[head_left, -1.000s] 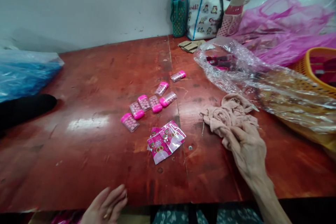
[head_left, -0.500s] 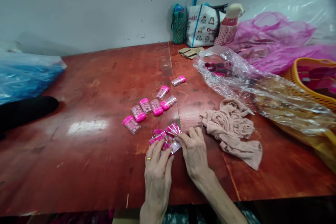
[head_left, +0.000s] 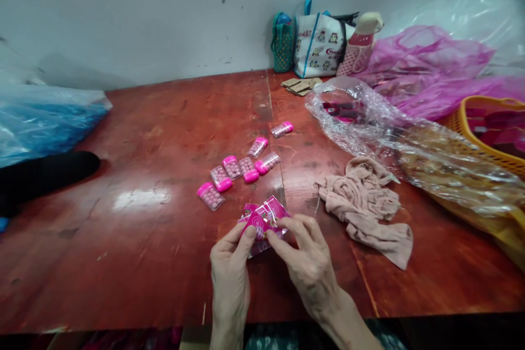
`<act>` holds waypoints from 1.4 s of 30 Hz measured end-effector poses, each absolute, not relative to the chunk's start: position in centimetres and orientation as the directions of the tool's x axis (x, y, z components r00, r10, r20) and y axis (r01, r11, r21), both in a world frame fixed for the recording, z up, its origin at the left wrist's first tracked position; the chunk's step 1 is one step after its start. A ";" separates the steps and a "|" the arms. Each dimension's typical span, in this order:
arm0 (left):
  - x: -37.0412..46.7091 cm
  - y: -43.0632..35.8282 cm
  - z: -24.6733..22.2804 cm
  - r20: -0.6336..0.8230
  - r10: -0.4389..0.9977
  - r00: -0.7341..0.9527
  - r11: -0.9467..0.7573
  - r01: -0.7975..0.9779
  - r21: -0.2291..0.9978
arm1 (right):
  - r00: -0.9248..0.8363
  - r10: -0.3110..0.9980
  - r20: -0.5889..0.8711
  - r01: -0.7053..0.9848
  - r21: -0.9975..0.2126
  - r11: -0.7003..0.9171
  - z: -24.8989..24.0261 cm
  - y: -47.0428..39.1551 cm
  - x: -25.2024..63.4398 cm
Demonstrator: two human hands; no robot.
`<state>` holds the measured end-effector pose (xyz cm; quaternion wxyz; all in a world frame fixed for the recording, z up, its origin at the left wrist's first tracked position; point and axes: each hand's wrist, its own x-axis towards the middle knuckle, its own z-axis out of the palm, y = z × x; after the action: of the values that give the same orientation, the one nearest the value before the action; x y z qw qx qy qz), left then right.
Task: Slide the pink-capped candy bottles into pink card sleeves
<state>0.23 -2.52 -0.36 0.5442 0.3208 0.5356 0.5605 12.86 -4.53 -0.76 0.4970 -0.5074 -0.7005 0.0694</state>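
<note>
Pink, glossy film in the lower centre of the frame: printed packets (head_left: 271, 210), overlapping, just above or against the red-brown table (head_left: 143, 273), exact contact impossible to tell. Left hand (head_left: 230, 270) closed in a pinch at the lower left corner of the front packet, thumb on top, fingertips mostly hidden. Right hand (head_left: 309, 265) partly curled, thumb and forefinger at the right side of the film; a firm pinch or only a light touch, impossible to tell.

Likely very light, thin and floppy, with a slick surface apt to slide against neighbouring film. Probably easy to crease, and hardly stiff enough to stand up from one corner. Best taken by opposite edges or corners, pads flat and pressure low, with one layer well separated from the next; a grab at the middle would probably buckle the film or catch two together. Contents, if any, not visible.

Just beyond, near the centre of the frame, small pink-capped containers (head_left: 210, 197) of pink beads: seemingly hard, smooth and rigid, better gripped across the narrow sides. Right of centre, a crumpled beige cloth (head_left: 365, 194), soft and limp by its look, apart from both hands.
</note>
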 end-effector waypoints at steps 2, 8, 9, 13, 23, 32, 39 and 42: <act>0.6 -2.2 0.3 -0.350 0.915 -0.201 0.240 -0.427 0.872 | 0.100 0.865 0.492 0.481 -0.785 0.391 -0.6 -4.6 12.7; 0.6 -2.8 -0.2 -0.336 0.913 -0.231 0.215 -0.426 0.879 | 0.073 0.988 -0.134 -0.186 -0.975 -0.118 -0.5 -4.3 11.9; 0.6 -3.0 -0.4 -0.303 0.926 -0.226 0.197 -0.395 0.897 | 0.082 0.984 -0.159 -0.203 -0.969 -0.140 -0.5 -4.3 11.7; 1.1 -3.3 -0.9 -0.242 0.945 -0.222 0.155 -0.346 0.925 | 0.265 0.964 -0.037 -0.045 -0.999 -0.026 -0.9 -4.8 11.1; 2.4 -3.1 -1.3 -0.205 0.948 -0.245 0.109 -0.357 0.928 | 0.227 0.969 0.099 0.270 -0.962 0.035 -0.7 -5.1 10.9; 1.5 -3.0 -1.3 -0.243 0.944 -0.222 0.164 -0.324 0.932 | 0.296 0.932 -0.209 -0.174 -0.971 -0.163 -0.2 -4.2 11.9; 1.7 -2.9 -0.8 -0.290 0.915 -0.280 0.175 -0.372 0.912 | 0.259 0.965 0.032 0.177 -0.984 -0.015 -0.8 -4.8 11.2; 1.6 -3.2 -0.8 -0.192 0.909 -0.370 0.095 -0.263 0.960 | 0.249 0.966 0.072 0.236 -0.972 0.011 -1.0 -4.7 11.3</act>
<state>1.65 -3.18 -0.79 0.4821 0.2875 0.5615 0.6080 11.27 -4.71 -0.98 0.5087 -0.6048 -0.4968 0.3586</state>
